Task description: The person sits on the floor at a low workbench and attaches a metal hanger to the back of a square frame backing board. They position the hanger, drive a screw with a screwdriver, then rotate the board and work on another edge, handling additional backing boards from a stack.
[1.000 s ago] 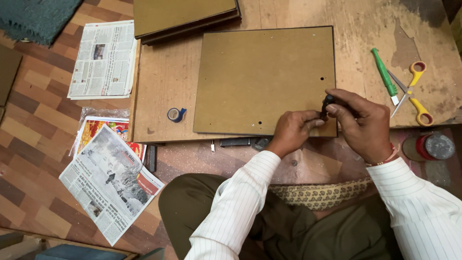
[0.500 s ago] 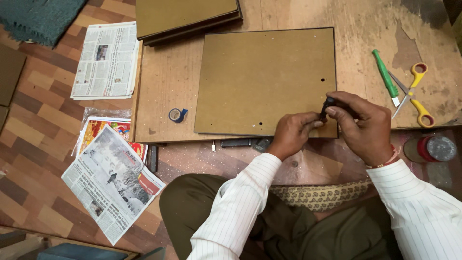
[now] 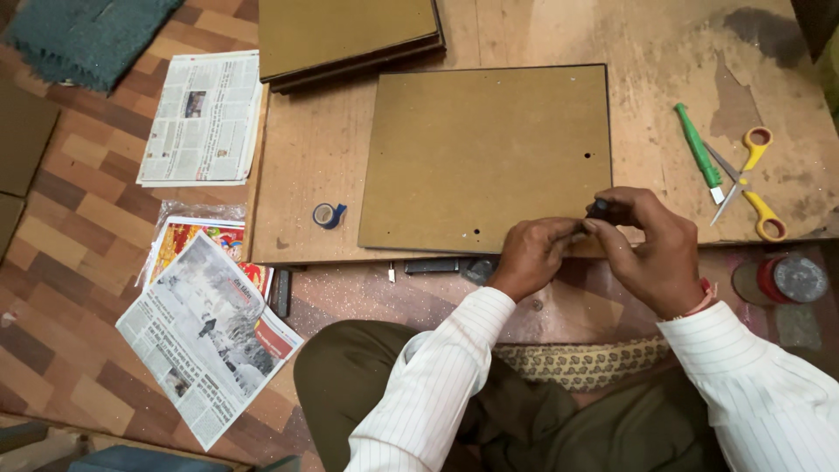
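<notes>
Both hands, left hand [image 3: 535,255] and right hand [image 3: 651,249], pinch a small black fitting [image 3: 599,208] at the brown backing board's [image 3: 489,153] near edge; a loose pinch could drop it off the table [image 3: 323,166].

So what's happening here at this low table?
A person sits on the floor at a low wooden table. Both hands meet at the near edge of a brown board lying flat on it: the right hand pinches a small dark object, and the left hand touches it from the other side. Yellow scissors, a green-handled tool and a tape roll lie untouched nearby.
</notes>
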`<state>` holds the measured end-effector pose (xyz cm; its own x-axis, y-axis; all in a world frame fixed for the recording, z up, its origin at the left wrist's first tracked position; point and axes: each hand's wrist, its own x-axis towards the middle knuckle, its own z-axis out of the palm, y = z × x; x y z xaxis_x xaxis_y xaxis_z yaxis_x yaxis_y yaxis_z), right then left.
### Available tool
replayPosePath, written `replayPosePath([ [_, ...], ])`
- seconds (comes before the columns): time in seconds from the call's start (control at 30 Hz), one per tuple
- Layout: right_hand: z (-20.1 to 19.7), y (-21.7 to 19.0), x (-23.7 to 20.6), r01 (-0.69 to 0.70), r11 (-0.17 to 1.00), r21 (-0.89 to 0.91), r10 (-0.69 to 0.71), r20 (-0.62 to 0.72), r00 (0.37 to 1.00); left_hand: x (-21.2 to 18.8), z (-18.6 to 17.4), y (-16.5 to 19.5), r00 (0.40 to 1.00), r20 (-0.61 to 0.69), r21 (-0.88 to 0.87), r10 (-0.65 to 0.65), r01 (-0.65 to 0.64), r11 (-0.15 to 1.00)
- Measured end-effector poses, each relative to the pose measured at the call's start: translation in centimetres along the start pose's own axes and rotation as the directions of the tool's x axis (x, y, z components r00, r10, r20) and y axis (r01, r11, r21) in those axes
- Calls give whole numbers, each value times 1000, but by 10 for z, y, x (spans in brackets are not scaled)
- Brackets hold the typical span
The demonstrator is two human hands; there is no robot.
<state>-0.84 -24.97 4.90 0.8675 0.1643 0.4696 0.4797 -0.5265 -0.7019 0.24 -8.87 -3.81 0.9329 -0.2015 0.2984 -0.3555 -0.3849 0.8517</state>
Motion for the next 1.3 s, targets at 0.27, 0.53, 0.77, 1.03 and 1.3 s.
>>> replayPosePath([
  [0.27,-4,-3,1,8,1000,-30,-6,57,998,-1,1,2,999,-34,-35,-13,12,999],
  [0.53,-7,-5,3,35,996,-86,-29,74,997,0,1,2,999,-46,-22,10,-11,1000],
  [0.77,-4,-10,-1,58,989,-136,-56,16,998,-1,-1,-1,1000,-9,19,2,-2,1000],
  [1.03,0,-21,0,60,993,-105,-66,-54,996,4,0,1,999,7,56,31,-31,998],
  [1.3,-1,-5,-3,-44,993,-110,46,20,999,0,1,0,999,12,-15,-34,34,999],
])
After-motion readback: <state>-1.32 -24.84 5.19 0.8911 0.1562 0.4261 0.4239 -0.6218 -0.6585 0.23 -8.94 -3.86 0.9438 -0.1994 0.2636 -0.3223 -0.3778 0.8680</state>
